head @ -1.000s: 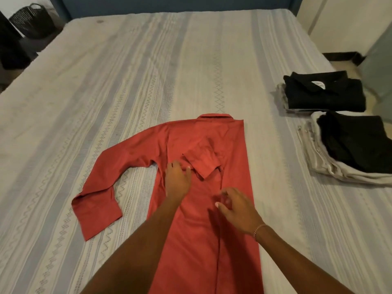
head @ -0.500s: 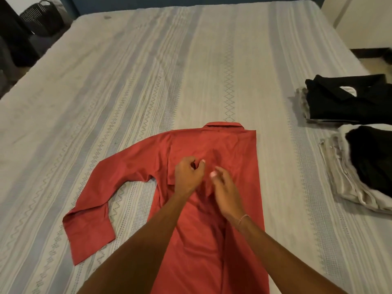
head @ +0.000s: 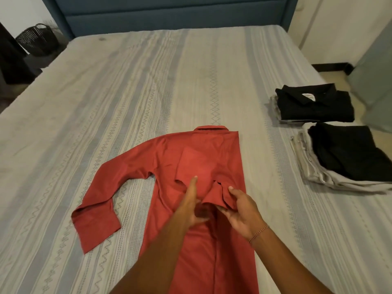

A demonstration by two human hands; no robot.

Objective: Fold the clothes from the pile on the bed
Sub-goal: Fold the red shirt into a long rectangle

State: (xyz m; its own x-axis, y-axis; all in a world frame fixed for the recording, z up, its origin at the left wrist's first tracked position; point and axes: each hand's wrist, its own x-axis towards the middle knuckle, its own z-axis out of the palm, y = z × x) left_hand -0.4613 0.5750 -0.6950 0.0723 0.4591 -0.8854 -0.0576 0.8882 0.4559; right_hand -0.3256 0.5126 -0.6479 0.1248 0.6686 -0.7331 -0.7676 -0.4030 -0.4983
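Observation:
A red long-sleeved shirt [head: 197, 162] lies back-up on the striped bed [head: 131, 85], collar away from me. Its right side is folded inward, and its left sleeve [head: 99, 198] spreads out to the left. My right hand [head: 241, 204] pinches the cuff [head: 220, 198] of the folded-in sleeve over the shirt's middle. With straight fingers, my left hand [head: 191, 200] presses flat on the shirt beside that cuff.
Two stacks of folded clothes sit at the bed's right edge: a black collared shirt [head: 314, 105] on top of the far one, black cloth over grey garments [head: 343, 158] on the near one. A dark basket [head: 40, 39] stands on the floor beyond the far-left corner.
My right hand took hold of the folded sleeve's cuff and drew it down toward me. My left hand flattened out on the shirt. The view tilted up, showing the headboard.

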